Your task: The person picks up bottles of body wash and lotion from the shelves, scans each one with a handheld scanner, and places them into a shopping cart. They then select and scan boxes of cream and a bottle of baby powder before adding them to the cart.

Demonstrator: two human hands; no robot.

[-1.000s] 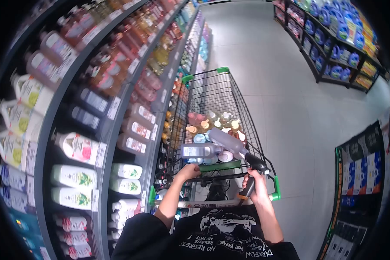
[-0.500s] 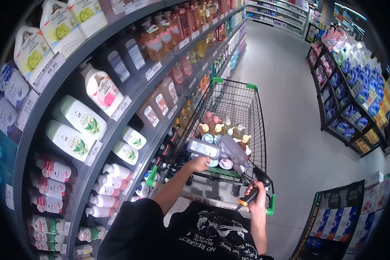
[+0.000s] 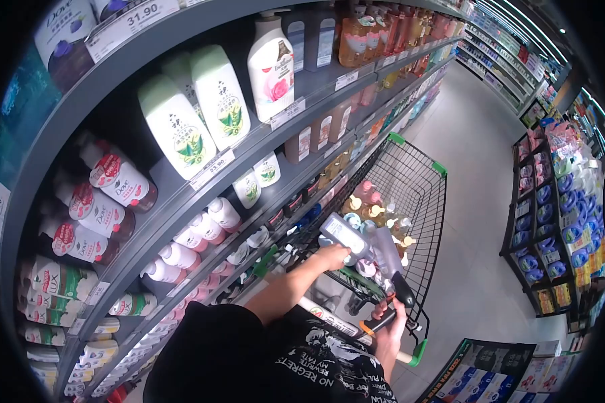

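My left hand (image 3: pixel 333 257) is closed around the near end of a clear bottle with a pale label (image 3: pixel 345 232), which lies tilted over the cart's near end. In my right hand (image 3: pixel 390 319) is a black handheld scanner with an orange part (image 3: pixel 402 290), its head pointing toward the cart. Beside the held bottle lies another clear, greyish bottle (image 3: pixel 386 246). Several pump bottles with yellow tops (image 3: pixel 376 211) stand behind them inside the black wire shopping cart (image 3: pixel 429 195). My fingers partly hide the bottle's end.
On the left, shelves hold white-and-green bottles (image 3: pixel 176 127), a white bottle with a rose (image 3: pixel 271 70) and Dove pump bottles (image 3: pixel 118 178). A rack of blue bottles (image 3: pixel 564 201) stands right of the aisle floor (image 3: pixel 474 141). Boxed goods (image 3: pixel 474 383) sit at the lower right.
My view has turned left and nearer the shelf, so the cart and both hands sit further right. The left hand keeps the bottle and the right hand keeps the scanner.
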